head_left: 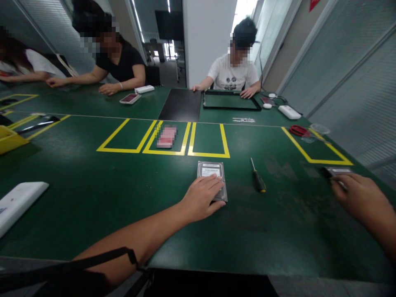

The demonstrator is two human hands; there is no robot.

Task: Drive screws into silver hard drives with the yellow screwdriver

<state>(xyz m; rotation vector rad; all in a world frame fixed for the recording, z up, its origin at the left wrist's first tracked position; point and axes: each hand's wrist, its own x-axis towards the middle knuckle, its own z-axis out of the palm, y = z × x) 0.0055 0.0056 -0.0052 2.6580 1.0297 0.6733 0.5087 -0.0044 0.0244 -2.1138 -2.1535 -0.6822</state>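
My left hand (202,197) rests flat on a silver hard drive (210,170) lying on the green table (93,194), fingers stretched over its near half. My right hand (360,194) is at the right edge, fingers curled around a second flat grey device (338,170) whose far end sticks out. A screwdriver (257,176) with a black and yellow handle lies between the two hands, touching neither.
Yellow tape boxes (207,154) mark the table ahead, one holding a pink item (166,137). A white flat object (18,201) lies at the left, red scissors (297,130) at the far right. Three people sit across the table; one holds a dark tray (230,107).
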